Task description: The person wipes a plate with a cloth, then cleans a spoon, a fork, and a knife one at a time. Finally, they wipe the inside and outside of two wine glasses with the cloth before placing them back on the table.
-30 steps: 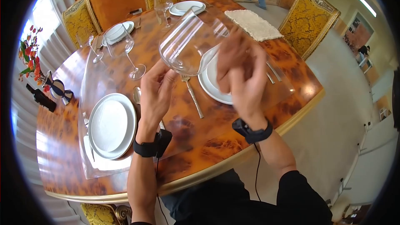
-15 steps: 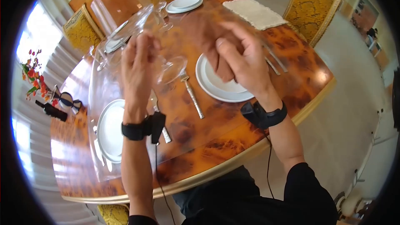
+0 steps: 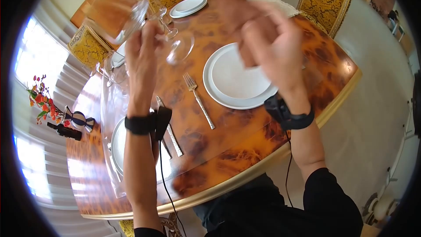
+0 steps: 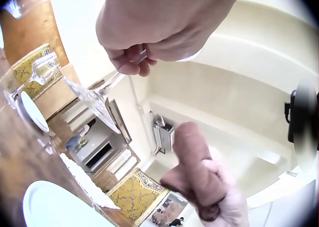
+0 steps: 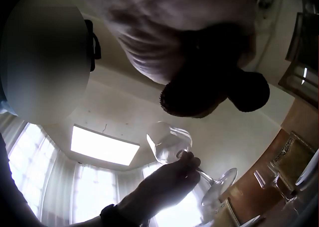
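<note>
The left hand point(image 3: 142, 57) pinches the stem of a wine glass point(image 3: 115, 15) held up over the table, its bowl tipped to the upper left. In the left wrist view the left hand point(image 4: 164, 33) has its fingertips on the stem, with the foot point(image 4: 97, 105) pointing away. The right hand point(image 3: 278, 48), blurred, grips a bunched brown cloth point(image 3: 239, 11) above a white plate point(image 3: 241, 77). In the right wrist view the cloth point(image 5: 199, 87) looks dark, apart from the glass point(image 5: 169, 142).
Beside the plate lie a fork point(image 3: 199, 101) and a knife point(image 3: 171, 131). Further glasses point(image 3: 169, 28) and stacked plates point(image 3: 188, 6) stand at the back. On the left are a dark bottle point(image 3: 64, 131) and a vase point(image 3: 79, 119). A pale woven mat point(image 3: 274, 3) lies behind the right hand.
The left hand has carried the glass leftward and upward, tipping its bowl away. The right hand, with the cloth, has moved away from the glass to the right. The head view has shifted.
</note>
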Tool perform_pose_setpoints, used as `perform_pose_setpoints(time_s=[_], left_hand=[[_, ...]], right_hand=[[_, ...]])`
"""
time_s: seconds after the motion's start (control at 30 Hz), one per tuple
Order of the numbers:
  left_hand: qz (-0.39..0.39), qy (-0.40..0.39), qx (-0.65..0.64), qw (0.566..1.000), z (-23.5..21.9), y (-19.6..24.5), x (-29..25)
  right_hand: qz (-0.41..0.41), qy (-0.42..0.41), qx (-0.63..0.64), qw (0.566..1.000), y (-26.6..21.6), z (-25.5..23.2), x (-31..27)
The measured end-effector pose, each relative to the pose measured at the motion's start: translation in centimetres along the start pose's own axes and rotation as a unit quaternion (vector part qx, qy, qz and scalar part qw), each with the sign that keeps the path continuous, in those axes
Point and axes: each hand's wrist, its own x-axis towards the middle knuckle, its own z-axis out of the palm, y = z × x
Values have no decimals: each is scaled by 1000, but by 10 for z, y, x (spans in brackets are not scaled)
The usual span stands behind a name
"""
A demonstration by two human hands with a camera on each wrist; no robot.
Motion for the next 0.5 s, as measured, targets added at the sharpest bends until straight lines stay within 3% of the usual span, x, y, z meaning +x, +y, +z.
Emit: perform_pose_setpoints(time_s=[0.07,0.13,0.17,0.2,0.33,0.5], left_hand=[[-11,-61,-65,996,30,-22,31],[-10,-100,-100,990,73,-39,59],[-9,-100,-133,986,97,-57,70],[-55,-150,-83,984,116,-64,80],[-66,-180,-57,980,201,-124,104],[-84,-198,-65,974,266,-155,111]], right_hand=[[-82,140,-24,986,11,-17,21],[-92,224,-40,969,25,-33,27],[-78,233,-48,968,36,-44,27],[-59,243,-41,967,45,-47,26],[2,259,-25,966,61,-47,13],[-31,244,-78,966,73,-44,14]])
